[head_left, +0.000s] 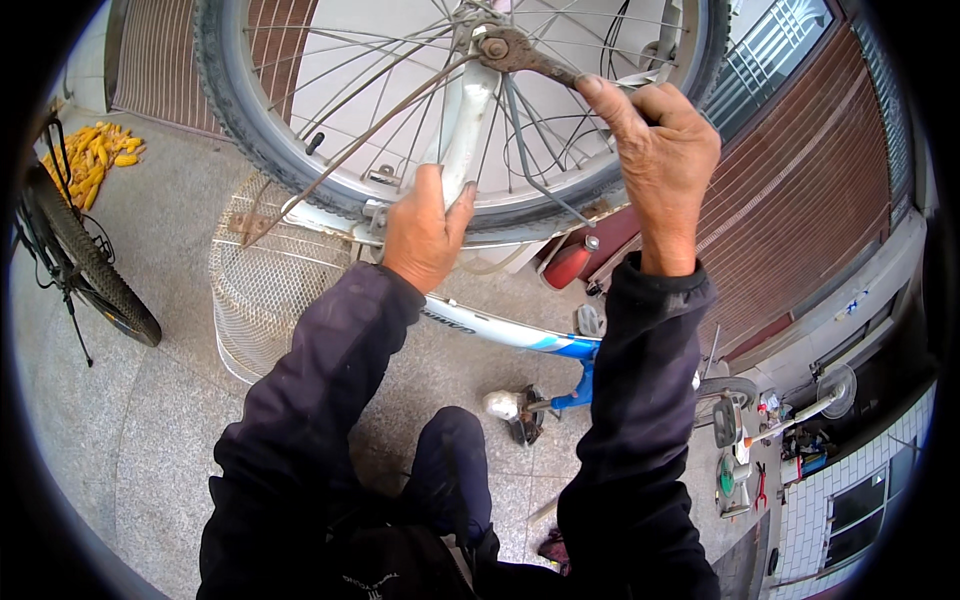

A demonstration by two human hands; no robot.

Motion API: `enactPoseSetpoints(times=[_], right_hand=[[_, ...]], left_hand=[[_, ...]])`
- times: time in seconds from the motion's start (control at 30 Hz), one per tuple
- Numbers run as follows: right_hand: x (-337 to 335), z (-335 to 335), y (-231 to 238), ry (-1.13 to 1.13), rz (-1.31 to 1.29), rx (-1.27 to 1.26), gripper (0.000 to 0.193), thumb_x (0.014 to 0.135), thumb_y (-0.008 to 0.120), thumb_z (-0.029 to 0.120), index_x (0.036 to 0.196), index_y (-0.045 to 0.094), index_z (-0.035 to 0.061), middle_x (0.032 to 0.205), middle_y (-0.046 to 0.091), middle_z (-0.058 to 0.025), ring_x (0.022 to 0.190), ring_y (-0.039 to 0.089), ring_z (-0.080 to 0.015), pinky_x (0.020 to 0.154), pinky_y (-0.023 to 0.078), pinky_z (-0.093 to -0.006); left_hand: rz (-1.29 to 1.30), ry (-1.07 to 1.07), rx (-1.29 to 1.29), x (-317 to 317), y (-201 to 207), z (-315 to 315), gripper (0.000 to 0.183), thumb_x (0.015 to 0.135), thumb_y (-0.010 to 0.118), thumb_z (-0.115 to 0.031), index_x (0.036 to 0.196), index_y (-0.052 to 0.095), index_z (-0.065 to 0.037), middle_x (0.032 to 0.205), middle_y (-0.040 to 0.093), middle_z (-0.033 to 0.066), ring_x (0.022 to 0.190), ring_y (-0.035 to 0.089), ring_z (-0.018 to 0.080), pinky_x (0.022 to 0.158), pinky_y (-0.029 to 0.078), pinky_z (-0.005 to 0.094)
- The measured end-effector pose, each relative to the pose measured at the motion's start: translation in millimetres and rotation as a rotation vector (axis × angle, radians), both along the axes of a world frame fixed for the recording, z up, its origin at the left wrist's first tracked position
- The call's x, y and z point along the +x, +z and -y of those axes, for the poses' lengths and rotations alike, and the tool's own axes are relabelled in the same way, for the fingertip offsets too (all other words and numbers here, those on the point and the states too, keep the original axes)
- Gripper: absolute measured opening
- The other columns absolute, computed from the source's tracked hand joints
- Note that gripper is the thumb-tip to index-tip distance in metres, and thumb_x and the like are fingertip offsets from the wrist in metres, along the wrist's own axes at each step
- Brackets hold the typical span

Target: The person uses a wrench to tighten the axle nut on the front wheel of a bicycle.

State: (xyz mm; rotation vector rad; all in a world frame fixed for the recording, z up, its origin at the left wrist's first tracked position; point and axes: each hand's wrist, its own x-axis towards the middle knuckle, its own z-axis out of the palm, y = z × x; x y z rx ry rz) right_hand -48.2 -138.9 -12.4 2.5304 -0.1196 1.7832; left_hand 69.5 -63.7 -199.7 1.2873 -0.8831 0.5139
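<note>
An upturned bicycle's wheel with a black tyre and many spokes stands before me. My left hand is closed round the white fork leg, low down near the rim. With thumb and fingers, my right hand grips the handle end of a rusty spanner. The spanner's head sits over the nut at the wheel's hub. A thin rusty rod runs from the hub down to the wire basket. Another bent grey rod hangs from near the hub.
The blue and white bicycle frame lies below my hands. A second bicycle's wheel and a heap of yellow corn cobs are at left. A red bottle-shaped container stands behind the frame; a fan and tools are far right.
</note>
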Motion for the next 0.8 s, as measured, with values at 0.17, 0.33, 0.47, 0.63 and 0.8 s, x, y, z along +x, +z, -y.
enactPoseSetpoints(times=[0.17,0.33,0.47,0.63,0.8], right_hand=[[-2,-5,1,-0.096,-0.069,-0.007,0.049,0.07,0.079,0.043,0.058,0.058,0.001,0.053,0.046,-0.0062,0.048,0.041,-0.021,0.046,0.033,-0.0347],[-18,11,30,-0.129,-0.328,-0.414,0.041,0.073,0.077,0.041,0.065,0.063,0.0032,0.058,0.053,-0.0085,0.051,0.051,-0.0255,0.049,0.041,-0.0364],[-9,27,36,-0.131,-0.464,-0.133,0.044,0.074,0.077,0.04,0.064,0.061,0.0002,0.055,0.051,-0.0096,0.049,0.047,-0.0242,0.048,0.038,-0.0361],[-16,22,38,-0.045,-0.473,-0.133,0.043,0.075,0.077,0.038,0.066,0.059,0.0003,0.057,0.049,-0.0088,0.049,0.044,-0.0201,0.049,0.038,-0.0357],[-39,23,70,-0.139,-0.355,-0.287,0.041,0.076,0.077,0.034,0.066,0.057,0.0,0.057,0.045,-0.0094,0.049,0.041,-0.0185,0.048,0.036,-0.0336]], left_hand=[[-0.045,-0.027,-0.002,1,3,-2,0.025,0.089,0.063,-0.02,0.093,0.046,-0.001,0.07,0.059,0.0221,0.065,0.06,0.042,0.054,0.046,0.0457],[-0.034,0.006,0.017,1,5,-1,0.026,0.089,0.063,-0.021,0.092,0.046,-0.001,0.07,0.059,0.0226,0.066,0.06,0.0431,0.056,0.046,0.047],[0.004,0.012,-0.005,2,4,-2,0.023,0.092,0.059,-0.02,0.095,0.044,-0.003,0.068,0.058,0.0217,0.066,0.061,0.0425,0.054,0.046,0.0433],[-0.008,0.014,0.021,4,-2,0,0.023,0.092,0.06,-0.02,0.094,0.044,-0.003,0.068,0.059,0.0209,0.065,0.062,0.042,0.054,0.046,0.0435],[-0.021,-0.006,0.027,0,2,0,0.023,0.091,0.06,-0.02,0.095,0.045,-0.003,0.068,0.059,0.0207,0.066,0.062,0.042,0.054,0.047,0.0439]])
